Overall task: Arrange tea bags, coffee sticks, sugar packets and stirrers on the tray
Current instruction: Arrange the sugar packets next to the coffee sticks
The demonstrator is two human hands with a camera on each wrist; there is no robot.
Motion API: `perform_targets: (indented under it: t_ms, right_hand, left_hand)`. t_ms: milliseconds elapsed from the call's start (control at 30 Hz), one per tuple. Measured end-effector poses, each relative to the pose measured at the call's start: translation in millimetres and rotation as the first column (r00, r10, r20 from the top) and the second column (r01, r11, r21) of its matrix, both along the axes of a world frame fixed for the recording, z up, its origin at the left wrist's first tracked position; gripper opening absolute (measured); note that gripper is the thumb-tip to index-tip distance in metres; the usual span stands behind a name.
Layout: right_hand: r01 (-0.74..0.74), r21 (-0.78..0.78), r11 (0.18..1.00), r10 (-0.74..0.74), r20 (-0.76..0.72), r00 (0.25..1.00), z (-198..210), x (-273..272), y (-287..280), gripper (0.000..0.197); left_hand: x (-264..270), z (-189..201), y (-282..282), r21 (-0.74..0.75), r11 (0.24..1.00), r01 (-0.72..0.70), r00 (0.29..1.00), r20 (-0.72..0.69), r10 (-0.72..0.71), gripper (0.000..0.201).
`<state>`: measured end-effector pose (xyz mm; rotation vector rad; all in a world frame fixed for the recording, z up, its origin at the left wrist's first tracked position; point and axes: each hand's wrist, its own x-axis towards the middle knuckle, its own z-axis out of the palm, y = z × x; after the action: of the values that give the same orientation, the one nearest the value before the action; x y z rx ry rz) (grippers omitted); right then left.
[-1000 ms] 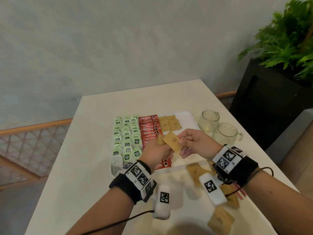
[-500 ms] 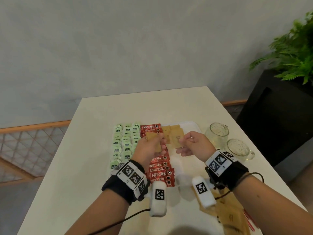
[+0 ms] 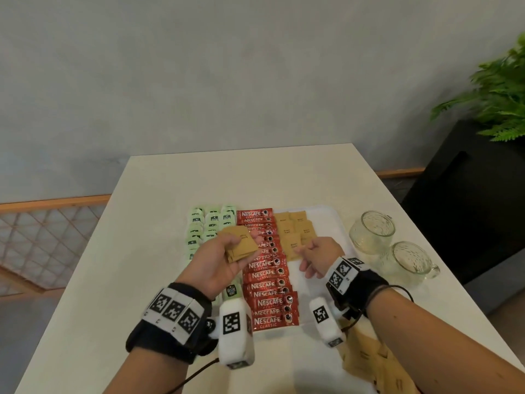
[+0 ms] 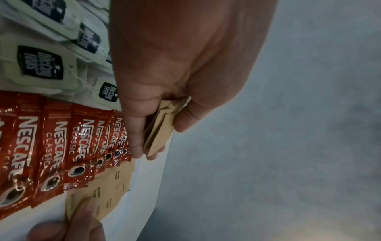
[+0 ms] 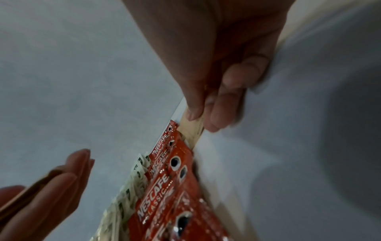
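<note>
Grey wall behind, and a cream bench [image 3: 284,177] is carrying a white tray [image 3: 326,223] with green tea bags [image 3: 211,218], red Nescafe coffee sticks [image 3: 268,280] and brown sugar packets [image 3: 295,228] lined up in rows. The left hand [image 3: 218,263] is hovering above the sticks. Two glass mugs [image 3: 392,245] are sitting right of the tray.

Left wrist cam: thumb and fingers are gripping a stack of brown packets [image 4: 160,127].

Right wrist cam: the right hand [image 5: 222,73] is pinching one brown packet [image 5: 192,128] down on the tray, beside the sticks.
</note>
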<state>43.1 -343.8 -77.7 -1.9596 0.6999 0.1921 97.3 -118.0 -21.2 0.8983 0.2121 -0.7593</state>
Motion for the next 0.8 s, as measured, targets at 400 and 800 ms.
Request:
perform_targets:
  t_ms: [400,800]
  right_hand:
    - [0.002,-0.209,0.978,-0.015,-0.060,0.998,7,2,-3,0.045]
    - [-0.208,0.078,0.975,0.176,0.304,0.936,49,-42,31,0.025]
  left_hand:
    - [-16,-8,-5,0.091,0.995,-0.044,0.999,0.003,0.044,0.032]
    - [-53,-6,-27,0.282,0.959,0.013,0.941,0.320,-0.107,0.020]
